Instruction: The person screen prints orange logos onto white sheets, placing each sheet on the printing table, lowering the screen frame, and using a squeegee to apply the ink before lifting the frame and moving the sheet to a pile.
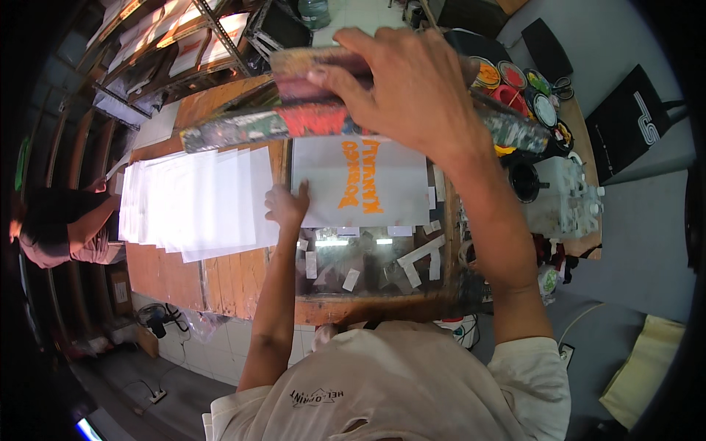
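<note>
The right hand (419, 92) pinches a worn block (305, 72) against a paint-smeared frame (239, 131). The left hand (288, 206) is at the edge of a sheet (358, 181) on glass (371, 283) — pinching or not, I cannot tell. Likely light and floppy — best held by bare margins — it is pale with orange lettering (373, 176).

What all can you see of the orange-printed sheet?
The sheet looks grey-white, thin and paper-like, with two orange lines of lettering running near-to-far around its middle. It appears flat over the glass panel, its far edge hidden by the paint-stained frame. The left hand overlaps its left edge; any grip is unclear.
</note>
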Demonstrator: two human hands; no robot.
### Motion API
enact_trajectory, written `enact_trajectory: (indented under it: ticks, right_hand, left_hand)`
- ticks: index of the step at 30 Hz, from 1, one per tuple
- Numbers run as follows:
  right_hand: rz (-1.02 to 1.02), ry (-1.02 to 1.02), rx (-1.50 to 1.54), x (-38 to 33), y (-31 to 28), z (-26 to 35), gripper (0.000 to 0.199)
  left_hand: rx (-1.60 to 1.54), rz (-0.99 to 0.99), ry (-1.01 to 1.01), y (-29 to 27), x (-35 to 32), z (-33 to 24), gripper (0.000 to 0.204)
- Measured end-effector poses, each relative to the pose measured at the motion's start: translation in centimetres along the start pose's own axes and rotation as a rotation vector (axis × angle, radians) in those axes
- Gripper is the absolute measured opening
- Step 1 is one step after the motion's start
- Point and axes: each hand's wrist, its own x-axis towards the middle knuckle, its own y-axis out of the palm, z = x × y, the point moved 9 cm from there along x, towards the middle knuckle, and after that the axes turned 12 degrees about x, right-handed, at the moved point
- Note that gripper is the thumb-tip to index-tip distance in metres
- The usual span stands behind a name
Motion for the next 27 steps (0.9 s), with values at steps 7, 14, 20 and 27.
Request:
enact_trajectory:
  ticks: [7, 14, 20, 27]
  right_hand:
    - [0.463, 0.542, 0.133, 6.7, -1.4, -3.1, 0.042]
    - [0.398, 0.385, 0.082, 9.1, -2.8, -3.2, 0.045]
    - [0.322, 0.512, 0.028, 8.6, -2.3, -3.9, 0.050]
    - [0.196, 0.492, 0.210, 6.9, -1.5, -1.7, 0.045]
  left_hand:
    - [-0.238, 0.224, 0.181, 8.8, -0.3, 1.1, 0.018]
    - [0.044, 0.071, -0.011, 1.3, 9.6, 17.0, 0.020]
    - [-0.132, -0.261, -0.148, -8.8, 5.8, 24.7, 0.027]
    - [-0.033, -0.010, 0.203, -4.3, -8.0, 13.5, 0.024]
